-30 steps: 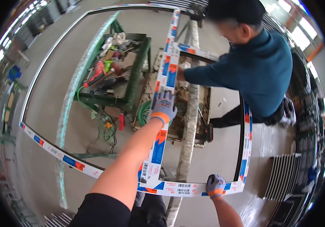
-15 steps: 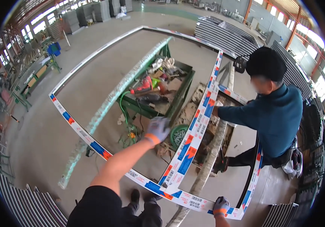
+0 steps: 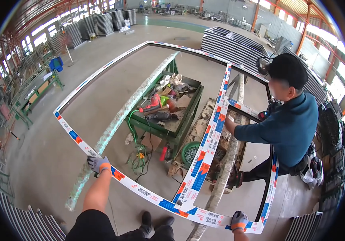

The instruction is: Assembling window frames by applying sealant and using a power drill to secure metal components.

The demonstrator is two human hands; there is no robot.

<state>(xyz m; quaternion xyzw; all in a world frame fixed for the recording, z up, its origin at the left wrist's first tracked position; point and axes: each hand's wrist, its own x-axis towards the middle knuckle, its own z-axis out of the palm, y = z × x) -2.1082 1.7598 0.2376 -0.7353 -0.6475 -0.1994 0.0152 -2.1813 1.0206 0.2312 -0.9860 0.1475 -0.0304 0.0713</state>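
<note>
A large window frame (image 3: 148,195), covered in white, blue and orange protective film, lies across two wrapped support bars. My left hand (image 3: 99,164), in a grey glove with an orange cuff, is closed around its near rail, beside the left support bar (image 3: 110,130). Gloved the same way, my right hand (image 3: 239,220) grips the near rail close to the right corner. A wide divider (image 3: 204,160) runs from the near rail to the far one. At the right, a co-worker (image 3: 291,124) leans over the frame with one hand at the divider, near a short crossbar (image 3: 244,109).
Beneath the frame stands a green metal tray table (image 3: 196,104) holding power tools and scraps. A green bowl of screws (image 3: 189,153) and a tangled green cord (image 3: 138,162) sit lower down. Stacked profiles (image 3: 232,46) lie beyond; a workbench (image 3: 40,88) is at left.
My left hand has moved from above the middle of the frame to its near rail at the left and taken hold there. My right hand stays on the rail. The view has tilted slightly upward.
</note>
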